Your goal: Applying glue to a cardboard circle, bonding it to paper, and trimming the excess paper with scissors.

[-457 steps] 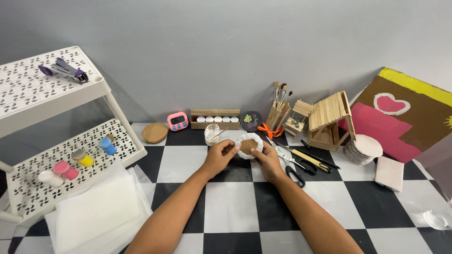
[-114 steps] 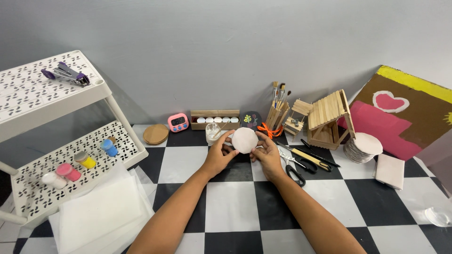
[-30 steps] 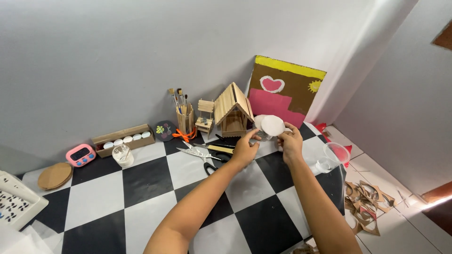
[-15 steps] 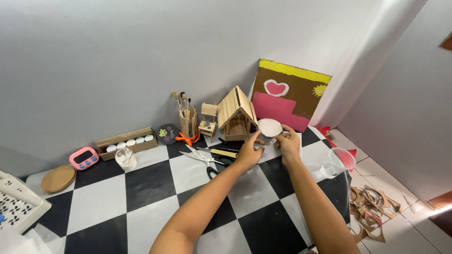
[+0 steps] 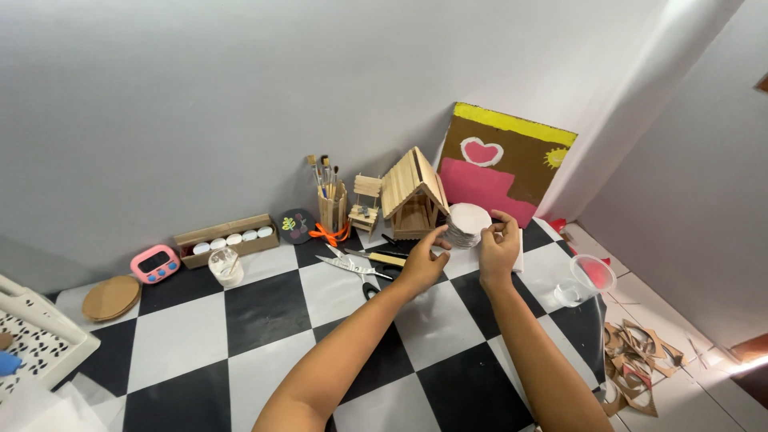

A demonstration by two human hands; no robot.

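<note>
White round discs, a short stack of them (image 5: 469, 225), sit on the checkered black-and-white surface (image 5: 264, 320) just beside the small wooden stick house (image 5: 413, 194), and both hands are at it. The left hand (image 5: 422, 262) has its fingers curled at the stack's left edge; the right hand (image 5: 499, 247) pinches the right edge between thumb and fingertips. The top disc looks just about seated on the pile, so by my reading the placing is nearly done and only letting go remains. The brown cardboard box (image 5: 226, 239) holds a row of white-lidded pots. The wooden stick cup (image 5: 331, 210) holds paintbrushes. The clear plastic cup (image 5: 226, 265) near the box holds something I cannot make out.
</note>
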